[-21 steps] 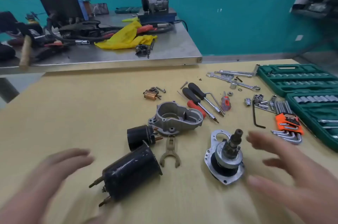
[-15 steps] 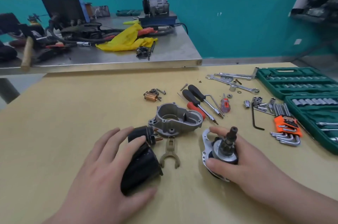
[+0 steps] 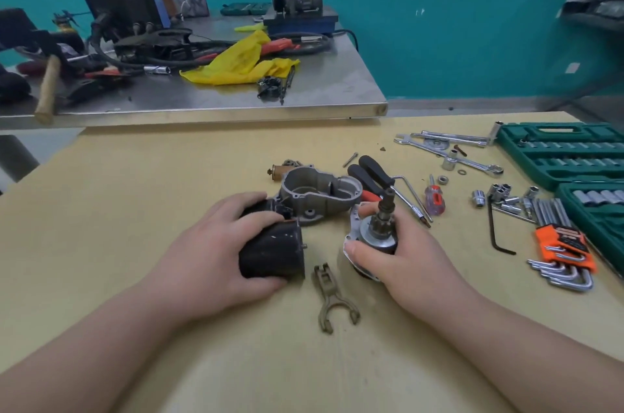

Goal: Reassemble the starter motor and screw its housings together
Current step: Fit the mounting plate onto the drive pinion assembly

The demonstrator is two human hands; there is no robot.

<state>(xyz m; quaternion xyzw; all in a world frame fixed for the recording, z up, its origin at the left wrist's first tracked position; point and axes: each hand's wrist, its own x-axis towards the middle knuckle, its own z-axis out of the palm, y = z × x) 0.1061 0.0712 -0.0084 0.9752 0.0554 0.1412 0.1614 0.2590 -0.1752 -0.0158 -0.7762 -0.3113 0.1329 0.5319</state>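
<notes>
My left hand grips the black cylindrical motor body on the wooden table. My right hand holds the silver end plate with its upright gear shaft. The grey aluminium nose housing lies open side up just behind both hands. A black solenoid sits behind the motor body, mostly hidden by my left fingers. The bronze shift fork lies flat between my wrists. A small copper part rests behind the nose housing.
Screwdrivers lie behind my right hand. Wrenches, loose sockets, orange-held hex keys and green socket cases fill the right side. A steel bench with a yellow rag and tools stands beyond the table.
Both hands came down from hovering and closed on the parts: left on the black motor body, right on the end plate with shaft. The view moved closer.
</notes>
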